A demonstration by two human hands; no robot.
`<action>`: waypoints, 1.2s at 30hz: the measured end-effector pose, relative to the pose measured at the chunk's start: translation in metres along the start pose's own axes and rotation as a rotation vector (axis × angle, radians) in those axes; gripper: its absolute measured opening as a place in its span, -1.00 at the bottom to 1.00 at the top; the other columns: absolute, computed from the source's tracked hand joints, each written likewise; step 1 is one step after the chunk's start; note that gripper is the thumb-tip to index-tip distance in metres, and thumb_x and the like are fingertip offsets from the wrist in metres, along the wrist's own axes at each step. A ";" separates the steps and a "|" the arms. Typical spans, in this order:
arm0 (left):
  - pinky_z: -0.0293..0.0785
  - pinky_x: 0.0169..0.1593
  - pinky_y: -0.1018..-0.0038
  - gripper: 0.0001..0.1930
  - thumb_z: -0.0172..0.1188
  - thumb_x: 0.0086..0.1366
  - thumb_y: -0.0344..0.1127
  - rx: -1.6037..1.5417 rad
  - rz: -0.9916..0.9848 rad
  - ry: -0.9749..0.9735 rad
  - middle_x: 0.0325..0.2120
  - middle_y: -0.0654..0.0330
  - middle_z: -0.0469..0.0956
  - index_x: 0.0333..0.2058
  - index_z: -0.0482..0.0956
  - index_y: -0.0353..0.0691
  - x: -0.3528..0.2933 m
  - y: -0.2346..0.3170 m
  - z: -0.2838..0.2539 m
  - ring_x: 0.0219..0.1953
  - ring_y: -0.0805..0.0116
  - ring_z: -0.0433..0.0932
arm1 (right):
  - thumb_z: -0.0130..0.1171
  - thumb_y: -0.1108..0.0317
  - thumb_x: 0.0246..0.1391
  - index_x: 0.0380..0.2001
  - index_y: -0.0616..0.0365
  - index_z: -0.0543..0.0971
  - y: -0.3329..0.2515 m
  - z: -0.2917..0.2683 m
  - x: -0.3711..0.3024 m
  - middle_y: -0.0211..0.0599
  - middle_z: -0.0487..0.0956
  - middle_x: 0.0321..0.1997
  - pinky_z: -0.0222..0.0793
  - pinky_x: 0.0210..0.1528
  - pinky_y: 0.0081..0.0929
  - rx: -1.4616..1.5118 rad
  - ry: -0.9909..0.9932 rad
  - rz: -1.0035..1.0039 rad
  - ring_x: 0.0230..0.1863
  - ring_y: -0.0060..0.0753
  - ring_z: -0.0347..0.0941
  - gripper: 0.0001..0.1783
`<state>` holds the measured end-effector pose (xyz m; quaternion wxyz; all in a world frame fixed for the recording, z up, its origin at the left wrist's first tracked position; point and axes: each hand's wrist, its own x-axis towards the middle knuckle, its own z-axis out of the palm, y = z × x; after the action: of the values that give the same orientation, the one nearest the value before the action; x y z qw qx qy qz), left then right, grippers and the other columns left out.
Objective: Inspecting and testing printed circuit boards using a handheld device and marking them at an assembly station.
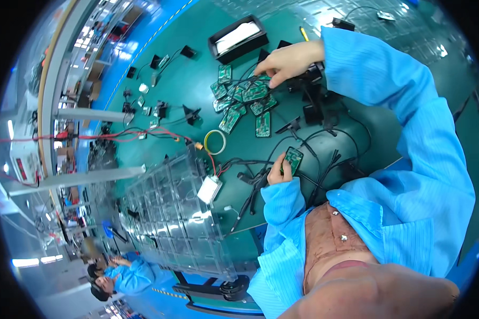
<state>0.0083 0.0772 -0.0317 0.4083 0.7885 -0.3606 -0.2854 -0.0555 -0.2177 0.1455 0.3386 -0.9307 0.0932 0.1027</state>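
Note:
A green circuit board (293, 159) is held upright between the thumb and fingers of my left hand (281, 171), near the table's front edge. Farther off, my right hand (291, 61) reaches over the right side of a pile of green circuit boards (254, 93). Its thumb and forefinger point down at the pile and stand apart, with no object visible between them. Thin black cables run over the boards by these fingertips. Under and beside my right wrist lie black plastic parts (311, 95), partly hidden by the hand.
A black bin (238, 40) with white contents stands behind the pile. Black cables (255, 181) tangle around my left hand. At left are a yellow tape ring (215, 142), a white block with red wires (209, 189) and clear compartment trays (170, 207). Another person (130, 274) is at lower left.

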 end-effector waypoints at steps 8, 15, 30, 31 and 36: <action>0.37 -0.39 0.57 -0.73 0.07 0.13 -0.38 -0.172 0.198 0.195 -0.37 0.11 0.47 -0.17 0.48 -0.28 0.001 -0.008 0.011 -0.43 0.32 0.43 | 0.09 0.31 -0.04 -0.16 0.31 0.43 0.073 -0.021 -0.005 -0.26 0.52 -0.45 0.28 -0.49 -0.54 -0.003 0.035 0.090 -0.52 -0.45 0.37 -0.63; 0.37 -0.32 0.60 -0.73 0.06 0.13 -0.42 -0.176 0.120 0.223 -0.33 0.13 0.47 -0.16 0.46 -0.31 0.000 0.000 0.009 -0.41 0.38 0.44 | 0.12 0.43 -0.16 -0.31 0.25 0.52 0.117 -0.066 0.060 -0.29 0.54 -0.47 0.35 -0.40 -0.48 -0.248 0.377 0.149 -0.51 -0.36 0.42 -0.74; 0.35 -0.42 0.59 -0.75 0.07 0.10 -0.43 -0.067 0.141 0.306 -0.36 0.12 0.49 -0.20 0.49 -0.31 0.003 -0.001 0.011 -0.46 0.34 0.43 | 0.18 0.35 -0.21 -0.42 0.17 0.57 0.156 -0.053 0.176 -0.31 0.57 -0.44 0.37 -0.32 -0.43 -0.352 0.398 0.120 -0.43 -0.21 0.45 -0.80; 0.34 -0.43 0.58 -0.75 0.08 0.10 -0.43 -0.060 0.158 0.313 -0.36 0.12 0.50 -0.20 0.49 -0.31 0.002 -0.001 0.012 -0.47 0.33 0.42 | 0.15 0.26 -0.15 -0.39 0.17 0.56 0.155 -0.047 0.183 -0.30 0.57 -0.42 0.36 -0.32 -0.44 -0.335 0.351 0.208 -0.44 -0.22 0.45 -0.75; 0.35 -0.41 0.54 -0.74 0.08 0.09 -0.43 -0.071 0.117 0.289 -0.35 0.10 0.50 -0.20 0.48 -0.31 0.002 0.002 0.013 -0.45 0.29 0.43 | 0.07 0.08 -0.03 -0.31 0.20 0.54 0.164 -0.036 0.183 -0.26 0.56 -0.37 0.36 -0.32 -0.46 -0.325 0.282 0.263 -0.44 -0.27 0.43 -0.61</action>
<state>-0.0006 0.0692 -0.0365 0.4995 0.7841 -0.3332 -0.1570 0.0852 -0.3838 0.0261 0.1519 -0.9578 0.2423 0.0288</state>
